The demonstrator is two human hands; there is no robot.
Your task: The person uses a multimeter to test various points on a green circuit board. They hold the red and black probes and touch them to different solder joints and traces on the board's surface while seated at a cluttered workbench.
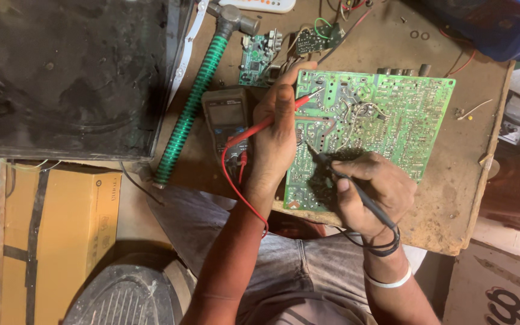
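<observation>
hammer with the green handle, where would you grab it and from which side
Grip the hammer low on its green ribbed handle, coming from the near table edge. That end points toward the person and lies bare, while the metal head at the far end sits close to small circuit boards.

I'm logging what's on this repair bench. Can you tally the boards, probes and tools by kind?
Circuit boards: 3 (large green board, small green board, dark board)
Test probes: 2 (red probe in left hand, black probe in right hand)
Multimeter: 1
Hammer: 1
Total: 7
</observation>
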